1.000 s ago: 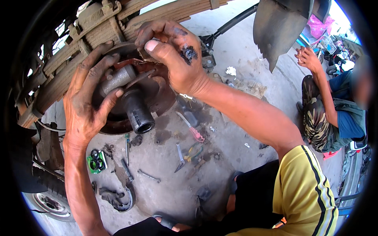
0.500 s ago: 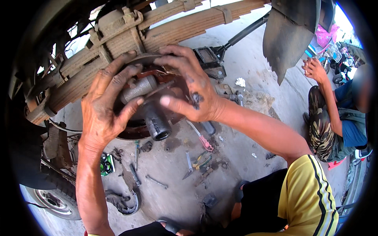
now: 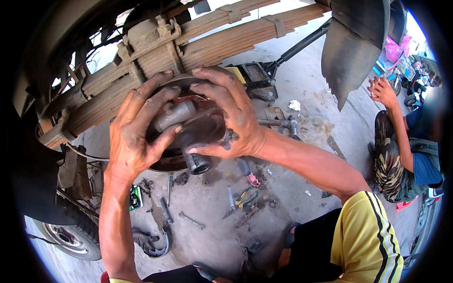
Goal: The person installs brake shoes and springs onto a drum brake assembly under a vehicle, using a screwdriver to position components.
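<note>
My left hand (image 3: 137, 134) grips the left side of a round rusty metal plate (image 3: 167, 162) on an axle, fingertips over its upper rim and thumb beside a grey cylindrical fitting (image 3: 175, 114). My right hand (image 3: 233, 122), darkly greased, grips the other side, with its fingers curled at the top and its thumb across the threaded black spindle (image 3: 198, 162) that points toward me. The centre behind the spindle is partly hidden and blurred.
Rusty leaf springs (image 3: 212, 47) cross above. A jack (image 3: 257, 80) stands behind, beside a hanging flap (image 3: 349, 61). A hammer (image 3: 288, 123), wrench (image 3: 231, 200) and pliers (image 3: 245, 198) lie on the floor. A wheel (image 3: 66, 238) is lower left. Another person (image 3: 396, 155) squats right.
My right hand has dropped from above the fitting to the plate's right side, thumb now across the spindle. My left hand still grips the left side. The whole view has shifted slightly.
</note>
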`<state>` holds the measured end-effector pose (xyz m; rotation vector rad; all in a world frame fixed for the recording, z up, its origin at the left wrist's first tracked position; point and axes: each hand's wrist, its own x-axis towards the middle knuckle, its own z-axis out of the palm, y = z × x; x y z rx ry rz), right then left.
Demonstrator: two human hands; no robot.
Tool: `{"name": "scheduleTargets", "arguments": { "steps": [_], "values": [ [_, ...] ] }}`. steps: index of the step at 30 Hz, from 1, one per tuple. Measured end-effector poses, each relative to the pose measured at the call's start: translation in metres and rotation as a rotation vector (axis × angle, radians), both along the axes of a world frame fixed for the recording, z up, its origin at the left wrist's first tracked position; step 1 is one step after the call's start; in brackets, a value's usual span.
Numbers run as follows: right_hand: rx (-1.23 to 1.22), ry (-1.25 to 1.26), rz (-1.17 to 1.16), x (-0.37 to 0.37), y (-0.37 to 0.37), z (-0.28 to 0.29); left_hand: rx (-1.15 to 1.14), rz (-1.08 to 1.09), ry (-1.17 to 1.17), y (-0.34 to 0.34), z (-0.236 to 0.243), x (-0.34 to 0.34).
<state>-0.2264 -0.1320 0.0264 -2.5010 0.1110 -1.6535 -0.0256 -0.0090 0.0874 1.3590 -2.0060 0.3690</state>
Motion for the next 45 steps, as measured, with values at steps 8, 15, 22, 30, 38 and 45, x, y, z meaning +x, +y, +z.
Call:
{"name": "scheduleTargets", "arguments": {
  "steps": [8, 15, 22, 30, 38, 45],
  "values": [
    [-0.014, 0.086, -0.175, 0.002, 0.015, 0.008, -0.054, -0.007, -0.036, 0.0, 0.001, 0.001],
    [0.046, 0.051, -0.212, 0.006, 0.023, 0.01, -0.031, -0.034, 0.121, -0.002, -0.005, 0.002],
    [0.107, 0.095, -0.307, 0.016, 0.034, 0.013, -0.027, -0.147, 0.385, 0.0, -0.013, 0.022],
    [0.185, 0.218, -0.428, 0.028, 0.062, 0.03, 0.097, -0.127, 0.789, 0.006, -0.016, 0.017],
    [0.261, 0.236, -0.573, 0.043, 0.079, 0.034, 0.003, -0.069, 0.712, 0.005, -0.021, 0.022],
    [0.295, 0.22, -0.662, 0.053, 0.085, 0.033, -0.064, -0.087, 0.672, 0.004, -0.024, 0.023]
  ]
}}
